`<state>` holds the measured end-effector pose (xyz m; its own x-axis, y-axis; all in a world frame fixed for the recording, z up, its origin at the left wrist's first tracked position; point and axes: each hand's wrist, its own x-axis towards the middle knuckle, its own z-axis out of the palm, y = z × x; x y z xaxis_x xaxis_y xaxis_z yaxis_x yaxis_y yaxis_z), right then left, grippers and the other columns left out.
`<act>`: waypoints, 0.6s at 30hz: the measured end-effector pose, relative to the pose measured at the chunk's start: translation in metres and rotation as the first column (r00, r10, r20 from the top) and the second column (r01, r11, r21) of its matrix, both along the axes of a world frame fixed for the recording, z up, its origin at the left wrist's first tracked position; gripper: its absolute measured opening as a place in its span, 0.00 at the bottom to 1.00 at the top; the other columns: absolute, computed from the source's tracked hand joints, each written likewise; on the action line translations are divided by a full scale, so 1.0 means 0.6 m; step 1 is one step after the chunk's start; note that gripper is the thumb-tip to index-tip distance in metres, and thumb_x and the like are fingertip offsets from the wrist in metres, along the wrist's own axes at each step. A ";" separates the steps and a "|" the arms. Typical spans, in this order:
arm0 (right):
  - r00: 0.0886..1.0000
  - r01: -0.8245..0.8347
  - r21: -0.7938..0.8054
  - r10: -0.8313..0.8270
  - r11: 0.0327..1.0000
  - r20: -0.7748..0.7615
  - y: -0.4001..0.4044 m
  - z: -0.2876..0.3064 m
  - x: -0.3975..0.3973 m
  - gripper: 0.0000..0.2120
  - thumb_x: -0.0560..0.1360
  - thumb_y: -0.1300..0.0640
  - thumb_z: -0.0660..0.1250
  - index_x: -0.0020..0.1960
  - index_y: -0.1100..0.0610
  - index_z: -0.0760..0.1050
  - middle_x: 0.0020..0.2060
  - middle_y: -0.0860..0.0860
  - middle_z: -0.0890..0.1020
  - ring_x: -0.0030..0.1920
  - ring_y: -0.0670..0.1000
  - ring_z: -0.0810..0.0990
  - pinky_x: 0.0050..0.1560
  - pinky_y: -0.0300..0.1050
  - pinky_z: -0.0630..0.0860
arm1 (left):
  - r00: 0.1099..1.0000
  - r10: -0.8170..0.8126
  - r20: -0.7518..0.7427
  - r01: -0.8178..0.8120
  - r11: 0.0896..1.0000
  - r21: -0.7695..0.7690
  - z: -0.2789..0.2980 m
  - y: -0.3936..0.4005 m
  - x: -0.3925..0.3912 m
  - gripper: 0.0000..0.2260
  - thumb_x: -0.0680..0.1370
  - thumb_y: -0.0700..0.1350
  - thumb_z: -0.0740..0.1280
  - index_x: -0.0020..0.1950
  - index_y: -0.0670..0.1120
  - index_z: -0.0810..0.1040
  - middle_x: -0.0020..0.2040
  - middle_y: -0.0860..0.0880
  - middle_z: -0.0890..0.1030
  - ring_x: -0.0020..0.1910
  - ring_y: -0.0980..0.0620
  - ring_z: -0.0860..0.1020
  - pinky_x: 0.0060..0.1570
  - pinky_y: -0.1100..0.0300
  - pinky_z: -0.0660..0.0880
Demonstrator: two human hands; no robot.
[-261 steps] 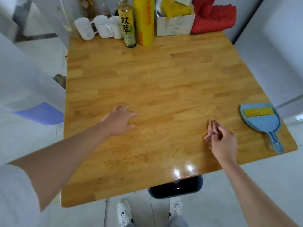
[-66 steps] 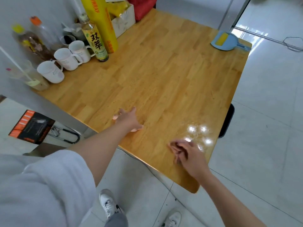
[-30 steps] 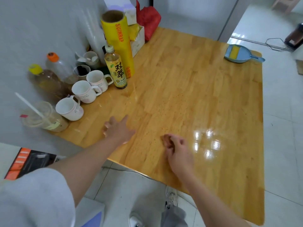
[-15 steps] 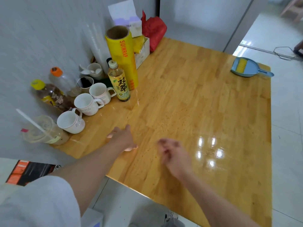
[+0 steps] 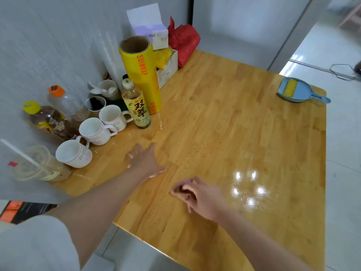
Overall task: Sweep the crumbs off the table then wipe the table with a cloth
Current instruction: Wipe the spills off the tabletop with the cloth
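The wooden table (image 5: 244,118) fills the view. My left hand (image 5: 145,161) lies flat on it with fingers spread, near the left edge and just in front of the mugs. To its right, my right hand (image 5: 199,196) hovers low over the wood with fingers curled in, and I see nothing in it. Faint specks dot the wood (image 5: 195,153) just beyond both hands. A blue dustpan (image 5: 298,91) with a yellow brush in it sits at the far right corner, well away from both hands. No cloth is visible.
Along the wall at left stand three white mugs (image 5: 93,132), a tea bottle (image 5: 136,106), a yellow wrap roll (image 5: 142,75), other bottles (image 5: 48,118), a plastic cup with straw (image 5: 39,165), a tissue box (image 5: 150,26) and a red bag (image 5: 183,42). Tiled floor lies to the right.
The view has swung round the table to the side by the mugs. Both hands have stayed low over the wood, sliding a little toward the bottle and mugs.
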<state>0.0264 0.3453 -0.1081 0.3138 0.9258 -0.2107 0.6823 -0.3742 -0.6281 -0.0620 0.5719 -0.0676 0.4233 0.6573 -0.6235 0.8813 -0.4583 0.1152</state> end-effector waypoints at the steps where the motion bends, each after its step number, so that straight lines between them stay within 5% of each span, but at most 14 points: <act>1: 0.996 -0.086 0.027 0.087 0.996 -0.037 -0.012 0.000 0.022 0.12 0.78 0.48 0.61 0.55 0.30 0.74 0.55 0.34 0.78 0.37 0.38 0.83 0.37 0.33 0.78 | 1.000 0.001 -0.005 -0.001 1.000 -0.003 -0.004 0.004 0.005 0.47 0.72 0.63 0.73 0.81 0.58 0.46 0.80 0.40 0.45 0.77 0.29 0.50 0.68 0.36 0.69; 2: 0.997 -0.020 0.048 0.023 0.999 -0.067 -0.030 0.004 0.063 0.15 0.77 0.51 0.61 0.53 0.32 0.77 0.54 0.34 0.81 0.38 0.38 0.84 0.39 0.38 0.81 | 1.000 0.000 -0.026 0.000 1.000 -0.004 -0.009 0.007 0.008 0.47 0.73 0.64 0.72 0.81 0.59 0.44 0.80 0.41 0.45 0.77 0.28 0.50 0.68 0.37 0.69; 4: 0.892 0.438 -0.006 -0.436 0.899 -0.116 -0.080 0.009 0.181 0.19 0.75 0.60 0.62 0.57 0.39 0.80 0.47 0.39 0.86 0.39 0.42 0.85 0.39 0.44 0.81 | 0.997 -0.022 -0.075 0.022 1.000 -0.003 -0.018 0.012 0.013 0.48 0.73 0.67 0.70 0.81 0.59 0.42 0.80 0.40 0.46 0.76 0.28 0.52 0.68 0.38 0.70; 6: 0.474 0.877 -0.117 -0.879 0.466 0.050 -0.128 0.021 0.284 0.18 0.77 0.59 0.65 0.65 0.49 0.77 0.52 0.49 0.86 0.42 0.52 0.81 0.41 0.47 0.79 | 0.993 -0.044 -0.113 0.043 0.999 -0.006 -0.018 0.015 0.021 0.48 0.73 0.67 0.70 0.81 0.58 0.42 0.79 0.38 0.47 0.76 0.27 0.53 0.67 0.39 0.71; 8: 0.210 0.975 -0.099 -0.968 0.197 0.135 -0.121 0.016 0.299 0.18 0.77 0.57 0.64 0.67 0.51 0.75 0.56 0.56 0.81 0.48 0.58 0.78 0.52 0.51 0.76 | 0.989 -0.044 -0.143 0.040 0.999 -0.028 -0.005 0.016 0.034 0.49 0.72 0.66 0.71 0.82 0.56 0.42 0.78 0.36 0.50 0.76 0.26 0.54 0.66 0.41 0.72; 9: 0.236 0.972 -0.018 -0.965 0.235 0.111 -0.089 0.013 0.274 0.19 0.76 0.59 0.63 0.66 0.49 0.76 0.52 0.51 0.80 0.50 0.59 0.78 0.54 0.50 0.74 | 0.986 -0.048 -0.157 0.043 0.998 -0.036 0.003 0.017 0.042 0.50 0.72 0.65 0.72 0.81 0.55 0.42 0.78 0.35 0.51 0.75 0.26 0.55 0.65 0.42 0.72; 10: 0.360 0.931 0.048 -0.931 0.363 0.057 -0.048 0.010 0.234 0.20 0.75 0.60 0.63 0.65 0.47 0.77 0.47 0.45 0.79 0.51 0.56 0.79 0.51 0.46 0.73 | 0.985 -0.051 -0.167 0.045 0.998 -0.038 0.009 0.018 0.047 0.50 0.72 0.64 0.73 0.81 0.54 0.43 0.77 0.35 0.53 0.75 0.25 0.56 0.63 0.43 0.73; 13: 0.915 0.402 -0.021 -0.403 0.915 -0.033 0.044 0.006 0.103 0.19 0.76 0.57 0.65 0.63 0.39 0.76 0.51 0.41 0.77 0.46 0.47 0.80 0.43 0.40 0.75 | 0.984 -0.039 -0.175 0.033 0.999 -0.039 0.013 0.018 0.048 0.50 0.71 0.63 0.75 0.81 0.53 0.46 0.76 0.35 0.55 0.75 0.25 0.56 0.62 0.43 0.75; 15: 0.997 -0.026 -0.078 0.020 0.997 -0.080 0.045 0.008 0.100 0.17 0.78 0.57 0.66 0.62 0.39 0.76 0.54 0.37 0.77 0.47 0.45 0.83 0.44 0.34 0.77 | 0.987 -0.038 -0.155 0.032 0.999 -0.041 0.011 0.019 0.045 0.49 0.71 0.63 0.75 0.81 0.53 0.47 0.76 0.35 0.54 0.75 0.25 0.56 0.61 0.44 0.76; 17: 0.998 0.015 -0.074 -0.019 0.997 -0.057 0.015 0.025 0.183 0.16 0.77 0.61 0.65 0.56 0.42 0.81 0.50 0.31 0.82 0.48 0.40 0.84 0.43 0.28 0.75 | 0.991 -0.029 -0.132 0.023 0.999 -0.048 0.006 0.019 0.044 0.49 0.72 0.62 0.75 0.81 0.54 0.47 0.76 0.35 0.54 0.75 0.25 0.55 0.62 0.43 0.75; 18: 0.979 0.201 -0.055 -0.202 0.978 -0.020 -0.003 0.030 0.234 0.17 0.77 0.62 0.65 0.55 0.42 0.82 0.48 0.31 0.84 0.47 0.39 0.84 0.42 0.29 0.75 | 0.991 -0.026 -0.130 0.020 0.999 -0.050 0.005 0.017 0.043 0.49 0.72 0.62 0.75 0.81 0.54 0.46 0.76 0.35 0.54 0.75 0.25 0.54 0.63 0.43 0.75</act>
